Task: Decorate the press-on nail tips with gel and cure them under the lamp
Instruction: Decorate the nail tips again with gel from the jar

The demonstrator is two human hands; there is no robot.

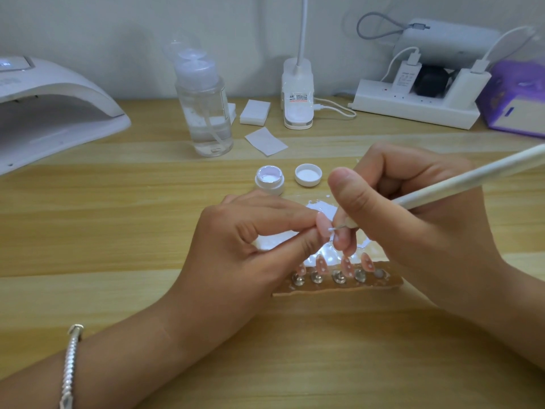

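Dotting stage: with left hand (250,240) pinching nail tip (323,224) and right hand (413,208) gripping dotting tool (460,180), touch down lightly.

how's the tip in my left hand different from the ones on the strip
The held tip is pinched in the left hand; the strip tips stand mounted in a row. The tool touches the held tip; the strip tips are untouched, with white dots. All are pink.

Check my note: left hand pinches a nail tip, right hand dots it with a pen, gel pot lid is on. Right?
No: head view shows the gel pot open, lid lying beside it. The rest holds: left hand, nail tip, right hand, pen.
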